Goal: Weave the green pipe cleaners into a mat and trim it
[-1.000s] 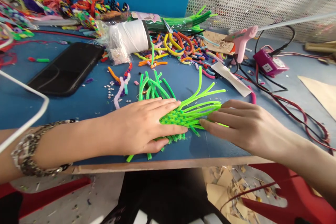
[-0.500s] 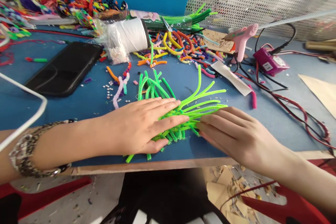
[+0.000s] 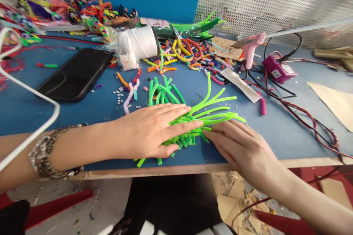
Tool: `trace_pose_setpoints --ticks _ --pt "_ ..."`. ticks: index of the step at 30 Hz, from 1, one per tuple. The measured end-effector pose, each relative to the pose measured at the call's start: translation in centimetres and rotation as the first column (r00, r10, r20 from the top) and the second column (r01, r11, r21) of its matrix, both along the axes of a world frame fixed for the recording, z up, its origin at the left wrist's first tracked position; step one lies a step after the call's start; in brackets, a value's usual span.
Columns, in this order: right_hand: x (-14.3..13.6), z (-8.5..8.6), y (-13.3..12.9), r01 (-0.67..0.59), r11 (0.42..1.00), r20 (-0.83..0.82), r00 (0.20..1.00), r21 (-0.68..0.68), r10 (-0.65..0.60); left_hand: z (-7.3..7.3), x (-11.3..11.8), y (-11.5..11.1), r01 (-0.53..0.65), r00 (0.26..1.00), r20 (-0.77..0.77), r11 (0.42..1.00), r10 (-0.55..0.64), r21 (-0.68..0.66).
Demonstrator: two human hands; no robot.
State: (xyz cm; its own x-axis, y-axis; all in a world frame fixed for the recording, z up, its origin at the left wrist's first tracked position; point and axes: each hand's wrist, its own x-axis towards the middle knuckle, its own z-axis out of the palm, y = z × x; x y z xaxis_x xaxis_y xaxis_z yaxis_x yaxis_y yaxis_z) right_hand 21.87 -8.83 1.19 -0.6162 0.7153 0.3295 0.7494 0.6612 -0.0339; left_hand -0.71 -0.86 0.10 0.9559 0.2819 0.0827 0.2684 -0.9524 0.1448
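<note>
A woven bundle of green pipe cleaners (image 3: 190, 120) lies near the table's front edge, its loose light-green ends fanning to the right and darker ones upward. My left hand (image 3: 154, 130) rests flat across it with fingers stretched out, pressing it to the table. At the bundle's right side, my right hand (image 3: 242, 141) has its fingers pinched on the end of a light-green pipe cleaner. The fingertips are partly hidden under the upper strands.
Behind the bundle stand a white thread spool (image 3: 138, 42), a black phone (image 3: 75, 74) and a heap of cut pipe cleaners (image 3: 190, 53). To the right are a pink glue gun (image 3: 251, 48), a purple box (image 3: 278, 69) and tangled cables (image 3: 309, 114). A white cable (image 3: 35, 95) crosses the left.
My right hand has shifted slightly left and lower, and more of the upper light-green strands now lie free over it. My left hand stays on the bundle. The camera view has moved a little.
</note>
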Motion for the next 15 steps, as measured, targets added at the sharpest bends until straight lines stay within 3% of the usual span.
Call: trace_pose_setpoints --ticks 8,15 --pt "-0.3 0.0 0.1 0.024 0.997 -0.15 0.988 -0.073 -0.035 0.9 0.4 -0.4 -0.031 0.995 -0.096 0.999 0.033 0.021" --pt "-0.1 0.2 1.1 -0.086 0.986 -0.213 0.976 -0.142 0.054 1.3 0.4 -0.5 -0.022 0.986 -0.166 0.999 0.027 0.03"
